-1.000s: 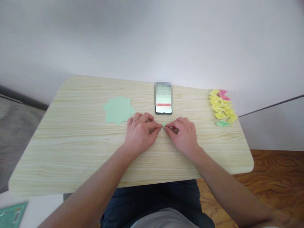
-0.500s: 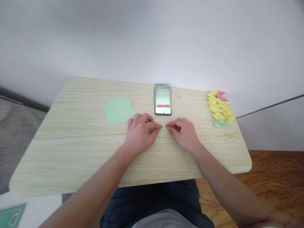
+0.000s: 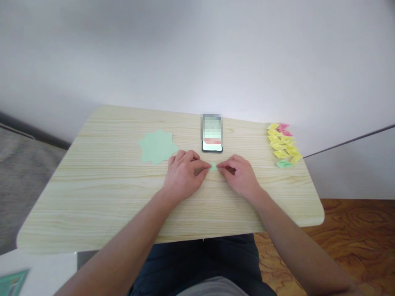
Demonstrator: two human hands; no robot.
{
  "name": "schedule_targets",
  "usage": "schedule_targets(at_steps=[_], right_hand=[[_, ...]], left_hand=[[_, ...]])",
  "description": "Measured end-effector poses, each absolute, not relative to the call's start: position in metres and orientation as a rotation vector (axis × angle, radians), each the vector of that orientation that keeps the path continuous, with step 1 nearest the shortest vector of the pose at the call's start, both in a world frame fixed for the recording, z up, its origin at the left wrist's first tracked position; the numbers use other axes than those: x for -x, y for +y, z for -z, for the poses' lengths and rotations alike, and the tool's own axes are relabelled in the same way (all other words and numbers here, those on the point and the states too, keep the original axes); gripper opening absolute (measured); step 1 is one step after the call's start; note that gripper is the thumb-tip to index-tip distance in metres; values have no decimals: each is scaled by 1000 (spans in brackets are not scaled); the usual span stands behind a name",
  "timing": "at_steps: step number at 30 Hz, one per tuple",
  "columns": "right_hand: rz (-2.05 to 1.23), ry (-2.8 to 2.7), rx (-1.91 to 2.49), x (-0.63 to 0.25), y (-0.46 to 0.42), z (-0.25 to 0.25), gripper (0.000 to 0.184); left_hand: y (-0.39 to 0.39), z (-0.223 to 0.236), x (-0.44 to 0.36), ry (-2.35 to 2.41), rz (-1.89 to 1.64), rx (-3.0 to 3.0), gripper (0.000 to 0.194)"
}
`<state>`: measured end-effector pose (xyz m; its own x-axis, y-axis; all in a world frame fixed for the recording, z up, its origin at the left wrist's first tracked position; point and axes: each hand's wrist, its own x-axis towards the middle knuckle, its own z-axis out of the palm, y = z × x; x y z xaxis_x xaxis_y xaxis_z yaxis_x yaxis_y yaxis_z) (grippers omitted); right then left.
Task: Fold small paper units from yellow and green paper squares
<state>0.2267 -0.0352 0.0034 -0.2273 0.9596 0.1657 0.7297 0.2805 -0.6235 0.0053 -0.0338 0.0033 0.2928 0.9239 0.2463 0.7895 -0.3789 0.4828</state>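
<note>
A small piece of folded green paper [image 3: 213,167] lies at the middle of the table, mostly covered by my fingertips. My left hand [image 3: 187,172] pinches its left end between thumb and forefinger. From the other side, my right hand [image 3: 239,174] grips the right end in the same way. Only a short green strip shows between the two pinches. Left of my left hand lies a fanned stack of green paper sheets [image 3: 157,147]. Just beyond the folded paper is a phone [image 3: 212,146] with a lit screen, partly blurred out.
Several folded paper pieces, yellow [image 3: 279,144], pink [image 3: 284,128] and green [image 3: 284,164], stand in rows at the table's right. The pale wooden table [image 3: 101,185] has rounded corners and meets a white wall [image 3: 185,57]. A green packet [image 3: 14,283] is at the lower left.
The whole view has shifted slightly, so the table sits a little lower. Both hands keep their pinch on the green paper, with hardly any movement.
</note>
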Motion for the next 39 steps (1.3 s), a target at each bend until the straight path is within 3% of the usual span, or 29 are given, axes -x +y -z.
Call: schedule_targets(at_steps=[10,19,28,39], right_hand=[[-675,-1967,1491,-234,-38,2,11],[-417,-2140,1406,-230,-41,3,15],[-357,-2163,1412,-223,-41,4,17],[-466,-2116,1362,-213,-41,-4,18]], left_hand=[[-35,-3,-5,1542,-728,-2290,16],[-34,-3,-5,1478,-776,-2287,22],[-35,-3,-5,1366,-815,-2257,25],[-30,-2,-3,1237,-998,-2052,20]])
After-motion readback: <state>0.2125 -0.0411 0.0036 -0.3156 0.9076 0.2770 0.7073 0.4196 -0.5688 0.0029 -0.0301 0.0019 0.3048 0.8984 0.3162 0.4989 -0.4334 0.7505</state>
